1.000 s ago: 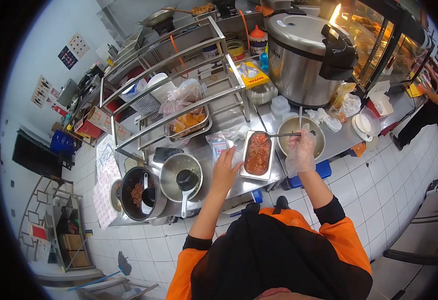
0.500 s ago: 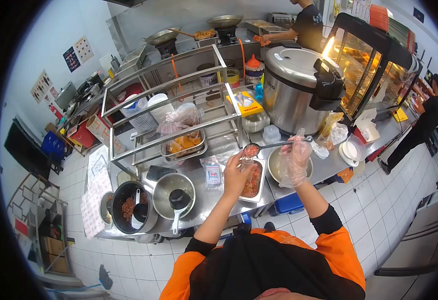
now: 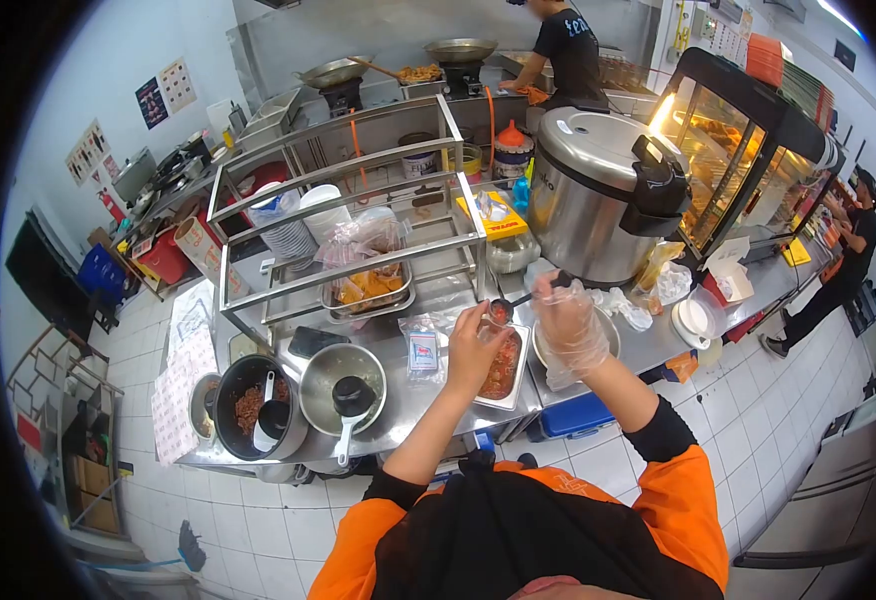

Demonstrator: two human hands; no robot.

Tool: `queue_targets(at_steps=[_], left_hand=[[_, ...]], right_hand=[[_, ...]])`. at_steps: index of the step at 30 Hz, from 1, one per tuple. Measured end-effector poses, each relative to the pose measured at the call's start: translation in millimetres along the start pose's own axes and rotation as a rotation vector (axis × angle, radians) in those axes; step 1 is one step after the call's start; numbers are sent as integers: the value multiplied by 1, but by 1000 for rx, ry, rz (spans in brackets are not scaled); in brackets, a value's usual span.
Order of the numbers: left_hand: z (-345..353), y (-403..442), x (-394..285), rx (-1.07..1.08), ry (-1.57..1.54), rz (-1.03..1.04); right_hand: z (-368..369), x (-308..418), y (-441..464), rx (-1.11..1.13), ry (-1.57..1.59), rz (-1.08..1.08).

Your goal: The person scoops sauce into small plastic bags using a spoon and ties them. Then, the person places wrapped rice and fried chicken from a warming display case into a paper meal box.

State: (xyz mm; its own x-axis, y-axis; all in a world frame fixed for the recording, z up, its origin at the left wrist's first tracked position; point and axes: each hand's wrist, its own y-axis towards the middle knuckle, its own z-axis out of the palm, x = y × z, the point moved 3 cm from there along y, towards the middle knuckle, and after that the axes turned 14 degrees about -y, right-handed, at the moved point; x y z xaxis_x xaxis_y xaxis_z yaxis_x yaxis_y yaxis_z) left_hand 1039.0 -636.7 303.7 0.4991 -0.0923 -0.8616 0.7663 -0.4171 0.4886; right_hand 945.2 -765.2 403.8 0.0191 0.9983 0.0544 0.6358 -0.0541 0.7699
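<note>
My right hand (image 3: 567, 328), in a clear plastic glove, is closed round the handle of a black ladle (image 3: 521, 299). The ladle's bowl, with red chopped sauce, is tipped at a small clear plastic cup (image 3: 504, 321). Bare fingers of my left hand (image 3: 470, 353) pinch that cup; its lower part is mostly hidden by them. Beneath is a rectangular steel tray (image 3: 499, 404) of red chopped sauce, partly covered by my left hand. A steel bowl (image 3: 613, 345) sits behind my right hand, and a plastic packet (image 3: 424, 350) lies left of my left hand.
Left on the counter are a dark pot (image 3: 222, 425) of brown food and a steel pan (image 3: 316, 412) with a black ladle. A metal rack (image 3: 358, 290) stands behind, with a large cooker (image 3: 588, 215) at right. Co-workers stand at back (image 3: 566, 60) and right (image 3: 851, 250).
My right hand has moved left and the ladle has tilted steeper, its bowl now down at the cup. The back co-worker has shifted left.
</note>
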Motion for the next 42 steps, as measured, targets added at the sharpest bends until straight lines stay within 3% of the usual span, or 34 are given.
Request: queue_targets(at_steps=[2,5,8,20,23,26,29,32,33,37,39,42], left_hand=[[0,0,-2,-14,-39,-23],[0,2,-3,-44,-89,-41],[0,4,-3,-87,-127,-15],[-2,10,-7,-180,-276,-54],[-5,11,-11,-187,-282,-64],[-9,12,-20,-178,-266,-81],[-10,13,-9,-158,-260,-91],[-7,13,6,-162,-320,-66],[-6,13,10,-171,-330,-52],[-9,9,5,-142,-195,-47],[-9,7,5,-184,-311,-40],[-18,1,10,-238,-545,-29]], right_hand=[[-9,12,12,14,-222,-154],[-15,22,22,-10,-107,-137],[-9,20,26,60,-171,-237],[-24,37,58,-36,-245,-451],[-23,39,63,-17,-259,-449],[-22,43,67,-9,-77,-263],[-21,47,67,-51,-37,-380],[-30,55,71,54,77,-335],[-22,51,65,119,11,-391],[-24,50,64,16,-19,-340],[-33,49,68,40,-67,-294],[-39,21,62,-105,-219,-198]])
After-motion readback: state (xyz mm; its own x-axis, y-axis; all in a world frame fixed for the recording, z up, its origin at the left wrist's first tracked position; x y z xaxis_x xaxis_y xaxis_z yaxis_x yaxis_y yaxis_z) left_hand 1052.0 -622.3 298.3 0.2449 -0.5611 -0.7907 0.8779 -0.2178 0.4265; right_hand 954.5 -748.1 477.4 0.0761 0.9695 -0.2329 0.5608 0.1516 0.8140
